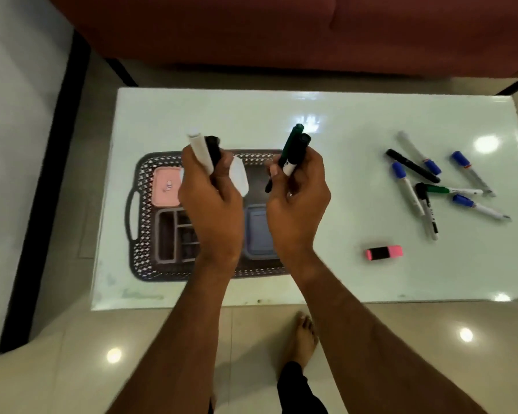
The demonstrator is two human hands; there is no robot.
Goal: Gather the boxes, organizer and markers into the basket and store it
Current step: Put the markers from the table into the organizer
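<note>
Left hand (pixel 211 201) grips two markers, right hand (pixel 296 201) grips two more above basket (pixel 141 186); best lowered flat into its free space, clear of organizer (pixel 174 234).

A dark lattice basket (pixel 144 222) lies flat on the desk (pixel 311 130), holding a pink box (pixel 165 186), a lilac box (pixel 259 231) and a grey divided organizer (pixel 174 234). 7 markers (pixel 425 186) lie scattered well right of it; a pink highlighter (pixel 384 252) lies nearer
</note>
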